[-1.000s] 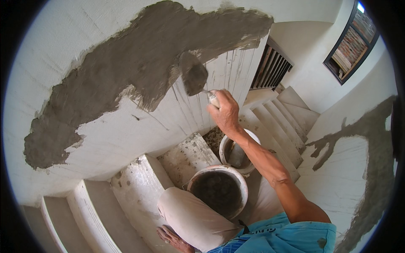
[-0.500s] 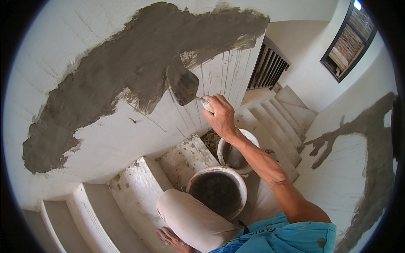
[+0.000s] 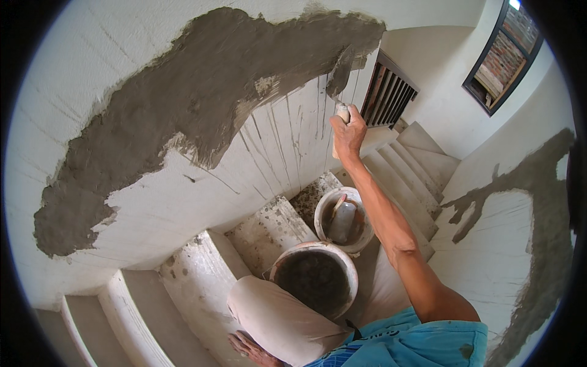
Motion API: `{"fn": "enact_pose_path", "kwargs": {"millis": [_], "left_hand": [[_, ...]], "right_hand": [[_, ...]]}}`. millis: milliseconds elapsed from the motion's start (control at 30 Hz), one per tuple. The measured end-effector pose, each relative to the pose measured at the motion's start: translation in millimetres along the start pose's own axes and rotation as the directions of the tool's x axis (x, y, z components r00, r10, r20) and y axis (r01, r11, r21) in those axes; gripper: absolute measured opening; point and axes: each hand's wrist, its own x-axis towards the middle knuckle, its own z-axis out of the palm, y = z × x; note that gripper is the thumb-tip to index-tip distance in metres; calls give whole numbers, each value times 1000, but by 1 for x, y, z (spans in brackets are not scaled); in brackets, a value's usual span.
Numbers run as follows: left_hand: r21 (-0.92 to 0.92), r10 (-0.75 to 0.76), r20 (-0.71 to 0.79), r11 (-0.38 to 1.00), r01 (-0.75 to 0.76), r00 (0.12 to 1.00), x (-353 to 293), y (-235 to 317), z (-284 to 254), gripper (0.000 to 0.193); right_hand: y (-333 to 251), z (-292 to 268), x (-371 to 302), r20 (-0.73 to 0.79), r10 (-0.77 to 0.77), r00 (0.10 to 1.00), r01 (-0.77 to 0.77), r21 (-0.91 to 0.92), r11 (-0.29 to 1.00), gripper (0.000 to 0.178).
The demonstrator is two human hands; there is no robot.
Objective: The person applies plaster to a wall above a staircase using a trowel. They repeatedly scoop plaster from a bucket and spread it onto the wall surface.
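Note:
My right hand [image 3: 348, 134] is closed round the pale handle of a trowel [image 3: 339, 74]. The trowel's blade is tilted edge-on against the lower right part of a broad patch of wet grey mortar [image 3: 202, 79] on the white wall. At the lower edge my left hand [image 3: 254, 350] rests on a stair tread beside my knee, its fingers stretched out flat and partly hidden by the leg. Just in front of my knee stands a bucket [image 3: 351, 263] with dark grey mix in it.
Behind that bucket is a second white bucket [image 3: 319, 213] with a bottle-like grey object [image 3: 342, 221] inside. Spattered steps [image 3: 269, 223] run along the wall. A dark railing [image 3: 385, 92] and a framed window [image 3: 504, 58] are at the far right. Grey mortar [image 3: 547, 202] also streaks the right wall.
My right hand has carried the trowel up and to the right along the mortar patch, and the blade has turned to point upward. My left hand has stayed put.

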Motion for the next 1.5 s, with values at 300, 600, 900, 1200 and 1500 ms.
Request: {"fn": "enact_pose_path", "kwargs": {"millis": [300, 600, 900, 1200, 1500], "left_hand": [[535, 309, 113, 782, -319, 945, -3, -3, -3, 70], [635, 341, 165, 681, -364, 926, -3, 12, -9, 72], [669, 223, 197, 682, -297, 955, -4, 27, -12, 78], [676, 201, 217, 675, -296, 955, 0, 51, -17, 80], [710, 186, 217, 644, -286, 958, -1, 20, -15, 85]], "right_hand": [[3, 9, -46, 127, -44, 991, 50, -43, 998, 26], [-6, 0, -6, 43, -59, 997, 61, -43, 997, 12], [0, -2, -50, 232, -217, 948, 252, -136, 958, 29], [-4, -5, -8, 104, -40, 994, 55, -150, 987, 24], [-17, -1, -65, 308, -335, 891, 390, -137, 911, 31]]}}
